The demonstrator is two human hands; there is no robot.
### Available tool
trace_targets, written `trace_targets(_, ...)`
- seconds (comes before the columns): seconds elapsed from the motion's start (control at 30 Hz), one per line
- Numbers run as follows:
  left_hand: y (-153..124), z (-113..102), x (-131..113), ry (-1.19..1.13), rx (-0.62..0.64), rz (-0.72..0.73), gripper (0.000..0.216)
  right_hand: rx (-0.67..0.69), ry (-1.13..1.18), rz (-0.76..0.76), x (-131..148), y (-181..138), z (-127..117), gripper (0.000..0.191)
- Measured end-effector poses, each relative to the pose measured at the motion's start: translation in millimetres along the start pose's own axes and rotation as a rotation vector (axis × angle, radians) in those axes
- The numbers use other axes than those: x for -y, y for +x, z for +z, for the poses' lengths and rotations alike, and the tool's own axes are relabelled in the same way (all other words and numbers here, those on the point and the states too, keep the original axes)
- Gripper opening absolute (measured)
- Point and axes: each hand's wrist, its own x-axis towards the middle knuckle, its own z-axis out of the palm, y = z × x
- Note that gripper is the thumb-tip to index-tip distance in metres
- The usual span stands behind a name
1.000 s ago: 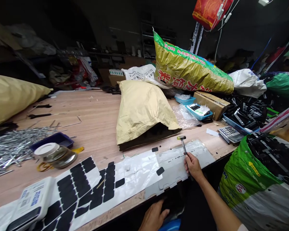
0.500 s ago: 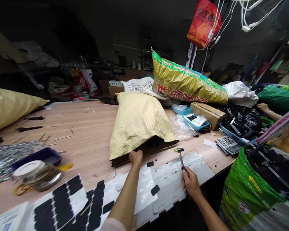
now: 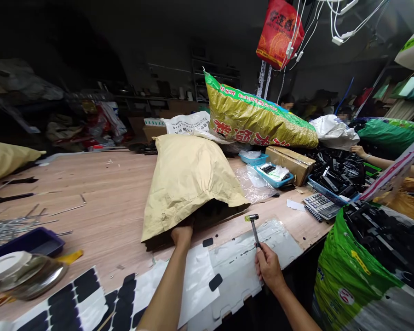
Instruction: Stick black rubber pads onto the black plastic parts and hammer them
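Note:
A large tan paper sack [image 3: 193, 179] lies on the wooden table, its dark mouth facing me. My left hand [image 3: 181, 235] reaches into that mouth; its fingers are hidden inside, so I cannot see what they touch. In my right hand [image 3: 267, 264] I grip a small hammer [image 3: 254, 230] by its handle, head up, with a yellowish face on one side. Below it lies a whitish board [image 3: 241, 266] along the table's front edge. Black rounded pads [image 3: 215, 282] lie on the board and on white backing sheets [image 3: 196, 280].
A green sack [image 3: 334, 266] full of black parts stands at the right. Behind are a calculator [image 3: 320, 205], blue baskets [image 3: 274, 174], a cardboard box [image 3: 290, 163] and a gold-green sack [image 3: 258, 115]. A glass jar [image 3: 37, 276] and purple tray [image 3: 37, 241] sit left. Another person's hand [image 3: 359, 151] is far right.
My left hand has gone deeper into the sack's mouth. The view has turned slightly right, so most things appear farther left. My right hand still holds the hammer.

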Motion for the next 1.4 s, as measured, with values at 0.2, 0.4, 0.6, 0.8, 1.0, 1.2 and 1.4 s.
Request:
trace_targets(0.2,-94,-16,16,-0.031,0.332,0.393,0.033,-0.01,-0.011,-0.018,-5,2,0,0.043)
trace_targets(0.4,-156,-19,31,0.107,0.628,0.738,0.018,0.009,-0.002,-0.041,-5,2,-1,0.041)
trace_targets(0.6,-154,-18,33,0.119,0.611,0.765,0.02,0.03,-0.035,-0.038,10,-3,-7,0.037)
trace_targets(0.8,-156,-15,31,0.111,0.615,0.742,0.017,0.0,-0.03,-0.026,13,-38,-10,0.051)
trace_targets(1.0,-157,-12,32,0.091,0.6,0.707,0.014,0.026,-0.311,-0.173,12,-78,-15,0.043)
trace_targets(1.2,-158,-12,30,0.073,0.613,0.684,0.01,-0.006,-0.442,-0.304,14,-84,-19,0.036)
trace_targets(1.4,-158,-13,28,0.081,0.616,0.672,0.009,0.027,-0.555,-0.41,9,-84,-21,0.035)
